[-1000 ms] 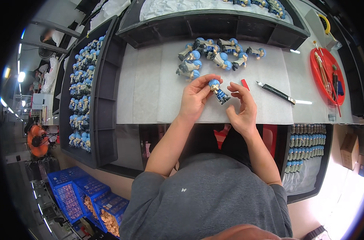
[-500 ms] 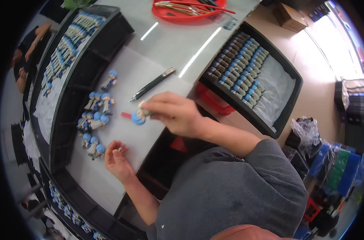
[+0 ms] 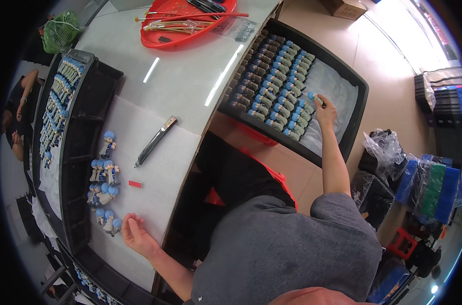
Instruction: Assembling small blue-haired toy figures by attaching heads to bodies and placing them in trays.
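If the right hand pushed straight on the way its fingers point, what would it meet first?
With the small blue-haired figurine it pinches leading, the right hand would probably meet the blue-haired, grey-clad figurines lined up in the black rectangular tray; its height above them is unclear.

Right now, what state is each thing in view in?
Right hand: pinching a figurine over the right-hand tray
Left hand: empty, fingers curled
Right-hand tray: partly filled, white lining showing
Knife: lying flat
Red strip: lying flat
Table figurines: loosely clustered
Red dish: holding brushes
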The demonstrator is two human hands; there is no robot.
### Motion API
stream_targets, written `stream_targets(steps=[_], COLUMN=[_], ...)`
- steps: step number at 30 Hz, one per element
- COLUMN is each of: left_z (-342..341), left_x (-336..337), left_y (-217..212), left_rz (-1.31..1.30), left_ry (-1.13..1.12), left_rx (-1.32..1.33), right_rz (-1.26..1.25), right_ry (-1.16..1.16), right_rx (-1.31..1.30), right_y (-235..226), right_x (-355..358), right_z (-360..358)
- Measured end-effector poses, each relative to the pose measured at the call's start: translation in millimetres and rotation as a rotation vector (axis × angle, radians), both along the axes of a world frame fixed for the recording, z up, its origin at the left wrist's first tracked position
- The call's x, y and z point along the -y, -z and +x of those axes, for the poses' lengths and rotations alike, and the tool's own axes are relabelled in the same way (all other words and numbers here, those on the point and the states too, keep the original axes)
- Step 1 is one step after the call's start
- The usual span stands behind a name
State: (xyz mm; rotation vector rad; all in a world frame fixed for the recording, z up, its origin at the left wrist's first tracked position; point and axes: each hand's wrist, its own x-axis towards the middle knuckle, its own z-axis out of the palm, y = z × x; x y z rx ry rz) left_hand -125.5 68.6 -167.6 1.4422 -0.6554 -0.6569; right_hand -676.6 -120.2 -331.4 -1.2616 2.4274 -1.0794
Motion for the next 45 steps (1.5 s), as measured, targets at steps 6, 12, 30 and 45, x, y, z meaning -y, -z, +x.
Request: stream_targets(steps=[6,12,30,45], left_z=[0.9,-5.9,55.1,11.3], left_x=[-1.7,-7.5,48.6,-4.9], left_y=[-6.2,-17.0,-41.5,-27.0], left_rz=[-0.014,0.052,0.168,-0.312], left_ry=[-0.037,-0.116,0.031,0.074], left_rx=[0.001,0.056,1.575,-0.558], right_rz=[-0.024,0.07,-0.501,0.342], right_ry=[-0.096,-0.285,-1.158,-1.659], right_rx=[0.092,-0.084,0.646,1.127], right_y=[24.9,33.0,-181.8,-188.8], right_x=[12.7,19.0,-32.5,-89.1], right_z=[13.7,21.7,307.1,450.6])
